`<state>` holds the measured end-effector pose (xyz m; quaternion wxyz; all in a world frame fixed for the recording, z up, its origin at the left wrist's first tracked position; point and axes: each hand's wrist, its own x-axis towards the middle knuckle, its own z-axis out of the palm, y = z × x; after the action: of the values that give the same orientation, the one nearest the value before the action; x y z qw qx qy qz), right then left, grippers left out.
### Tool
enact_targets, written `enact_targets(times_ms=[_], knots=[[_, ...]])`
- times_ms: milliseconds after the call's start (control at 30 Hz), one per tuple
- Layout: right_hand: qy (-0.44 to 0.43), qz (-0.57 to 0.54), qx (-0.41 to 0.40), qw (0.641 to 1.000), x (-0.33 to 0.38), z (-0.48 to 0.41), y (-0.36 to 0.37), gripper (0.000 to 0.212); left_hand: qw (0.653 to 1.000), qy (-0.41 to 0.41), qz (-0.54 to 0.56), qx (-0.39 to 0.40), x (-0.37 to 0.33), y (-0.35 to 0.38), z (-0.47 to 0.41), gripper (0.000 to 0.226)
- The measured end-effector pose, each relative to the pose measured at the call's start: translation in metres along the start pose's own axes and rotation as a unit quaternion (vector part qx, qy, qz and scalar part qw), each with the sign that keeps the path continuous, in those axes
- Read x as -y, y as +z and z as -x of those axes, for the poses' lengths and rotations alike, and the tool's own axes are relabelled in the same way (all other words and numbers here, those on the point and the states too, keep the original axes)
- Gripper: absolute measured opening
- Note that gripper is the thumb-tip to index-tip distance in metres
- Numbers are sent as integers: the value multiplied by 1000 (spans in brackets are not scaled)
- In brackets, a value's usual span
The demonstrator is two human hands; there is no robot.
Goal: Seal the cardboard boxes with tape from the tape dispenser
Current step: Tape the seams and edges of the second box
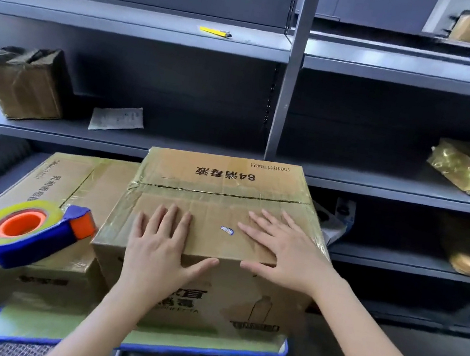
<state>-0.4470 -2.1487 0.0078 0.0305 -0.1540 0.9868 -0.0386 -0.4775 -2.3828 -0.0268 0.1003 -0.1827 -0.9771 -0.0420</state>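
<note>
Head: box (220, 181) beneath flat left grip (158, 246).

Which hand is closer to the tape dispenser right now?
Left. The left hand lies flat on the taller box, just right of the tape dispenser on the neighbouring box; the right hand lies flat farther right.

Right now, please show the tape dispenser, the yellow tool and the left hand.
tape dispenser (42, 245): head view, blue body.
yellow tool (213, 31): head view, its handle.
left hand (160, 246): head view, back of hand.
</note>
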Motion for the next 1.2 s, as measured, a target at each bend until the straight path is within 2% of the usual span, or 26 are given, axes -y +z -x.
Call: enact_targets(times_ms=[167, 200, 267, 333, 400, 467, 533, 633, 700, 800, 900, 967, 1067, 1133, 1200], knots=[[19, -48, -32, 998, 2, -8, 3, 95, 1000, -3, 12, 19, -1, -5, 3, 100], [32, -42, -38, 998, 7, -10, 2, 91, 1000, 7, 18, 21, 2, -7, 4, 100], [53, -17, -45, 997, 22, -18, -2, 66, 998, 31, 63, 4, 11, -13, 6, 99], [48, -38, -50, 997, 42, -28, -5, 53, 978, 23, 204, -31, 27, -20, 8, 78], [18, -102, -64, 993, 66, -39, -5, 57, 936, -24, 337, -98, 48, -25, 15, 39], [-17, -141, -106, 984, 89, -54, -1, 66, 915, -73, 348, -191, 78, -24, 21, 26], [-44, -173, -160, 971, 109, -73, 5, 71, 918, -121, 305, -223, 114, -19, 24, 28], [-61, -226, -214, 949, 137, -100, 8, 64, 941, -195, 232, -149, 171, -5, 25, 34], [-65, -240, -219, 943, 155, -114, 9, 58, 954, -223, 182, -82, 198, 3, 25, 47], [-58, -257, -233, 936, 174, -130, 16, 49, 973, -222, 50, 34, 220, 18, 21, 61], [-45, -234, -244, 940, 181, -138, 23, 44, 970, -217, -29, 103, 231, 26, 15, 54], [-47, -231, -262, 936, 180, -140, 23, 49, 971, -204, -41, 121, 238, 30, 11, 44], [-48, -221, -252, 941, 178, -140, 29, 59, 973, -207, -12, 98, 246, 33, 9, 30], [-36, -211, -235, 948, 179, -139, 31, 56, 973, -219, 34, 64, 249, 34, 10, 28], [-49, -172, -276, 944, 183, -139, 32, 46, 959, -246, 143, 16, 253, 34, 7, 29]])
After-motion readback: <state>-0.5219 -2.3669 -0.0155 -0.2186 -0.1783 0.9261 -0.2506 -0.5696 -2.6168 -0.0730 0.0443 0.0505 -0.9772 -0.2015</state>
